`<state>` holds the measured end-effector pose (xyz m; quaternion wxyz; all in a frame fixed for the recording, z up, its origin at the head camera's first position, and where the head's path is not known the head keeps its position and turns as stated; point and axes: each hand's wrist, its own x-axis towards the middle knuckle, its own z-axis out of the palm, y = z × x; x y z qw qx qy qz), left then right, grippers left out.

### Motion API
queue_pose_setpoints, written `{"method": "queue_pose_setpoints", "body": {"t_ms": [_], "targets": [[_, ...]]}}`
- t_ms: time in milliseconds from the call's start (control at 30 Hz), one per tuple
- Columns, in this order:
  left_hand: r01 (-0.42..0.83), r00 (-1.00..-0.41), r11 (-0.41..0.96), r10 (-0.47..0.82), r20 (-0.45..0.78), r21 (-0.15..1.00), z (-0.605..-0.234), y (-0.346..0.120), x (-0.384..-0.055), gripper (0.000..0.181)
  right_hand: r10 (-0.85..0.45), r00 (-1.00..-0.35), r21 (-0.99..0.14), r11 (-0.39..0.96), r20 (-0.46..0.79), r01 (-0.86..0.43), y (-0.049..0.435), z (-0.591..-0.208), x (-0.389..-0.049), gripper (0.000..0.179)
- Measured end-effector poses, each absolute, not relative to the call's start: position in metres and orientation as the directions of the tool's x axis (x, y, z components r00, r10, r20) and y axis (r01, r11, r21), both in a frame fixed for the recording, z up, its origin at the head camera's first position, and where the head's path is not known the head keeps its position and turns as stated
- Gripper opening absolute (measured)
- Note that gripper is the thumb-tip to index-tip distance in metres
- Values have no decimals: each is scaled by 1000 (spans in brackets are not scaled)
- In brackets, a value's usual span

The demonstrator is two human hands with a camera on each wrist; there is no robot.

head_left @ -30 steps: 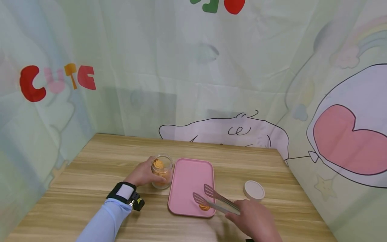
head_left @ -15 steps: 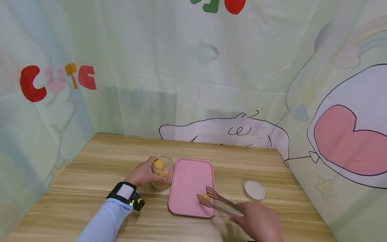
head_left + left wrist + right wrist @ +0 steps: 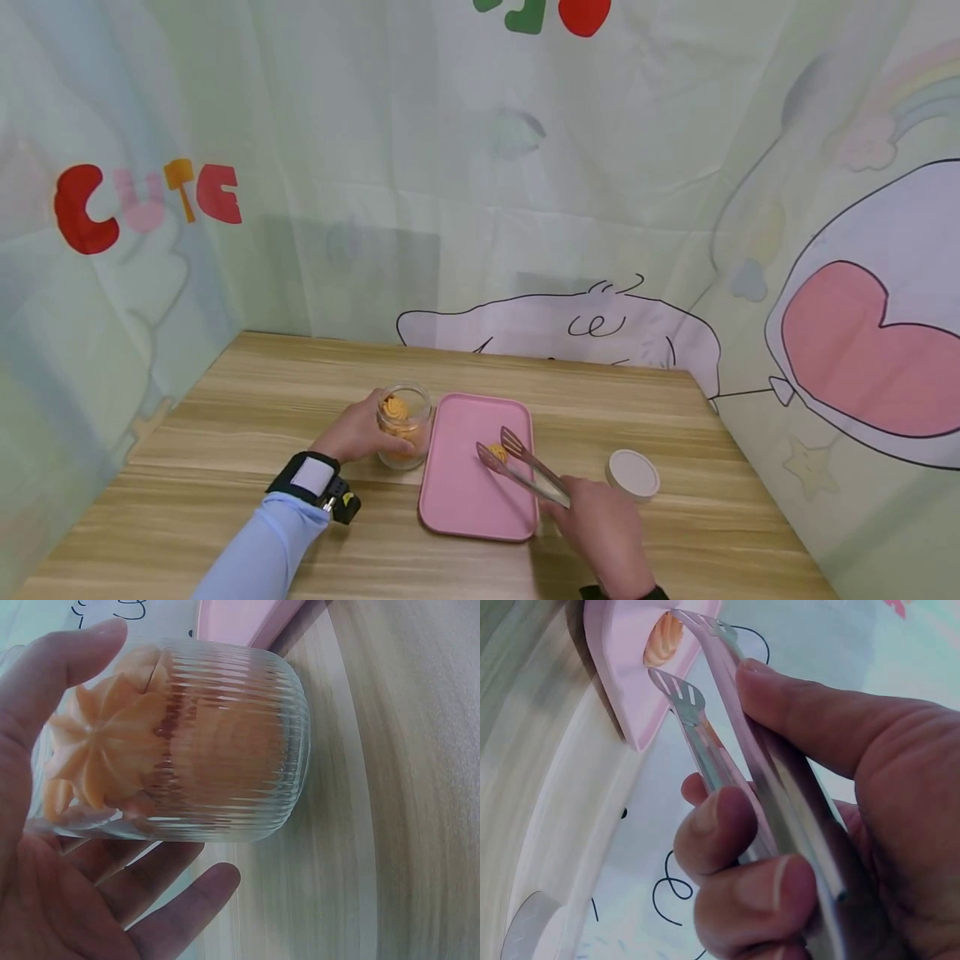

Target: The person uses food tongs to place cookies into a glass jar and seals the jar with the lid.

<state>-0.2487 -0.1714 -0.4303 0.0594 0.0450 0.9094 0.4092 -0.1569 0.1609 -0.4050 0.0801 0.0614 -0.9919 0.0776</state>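
My left hand grips a ribbed glass jar by its upper part, thumb on one side and fingers on the other. Inside the open jar lie several orange swirled cookies. Metal tongs are held in my right hand, fingers curled round the handles. Their slotted tips are spread over the pink tray. One swirled cookie sits between those tips, over the tray's middle right in the head view.
A round white lid lies on the wooden table right of the tray. The jar stands close to the tray's left edge. A printed cloth hangs behind and at both sides.
My right hand and the tongs have moved away from me and slightly left. The cookie has shifted from the tray's near right corner toward its middle. The left hand and jar stay put.
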Motion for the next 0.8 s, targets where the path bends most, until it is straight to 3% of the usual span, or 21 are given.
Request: {"method": "queue_pose_setpoints", "body": {"t_ms": [800], "targets": [[25, -989, 663, 127, -80, 749, -430, -170, -249, 102, -111, -977, -170, 975, 184, -143, 157, -402, -159, 22]]}}
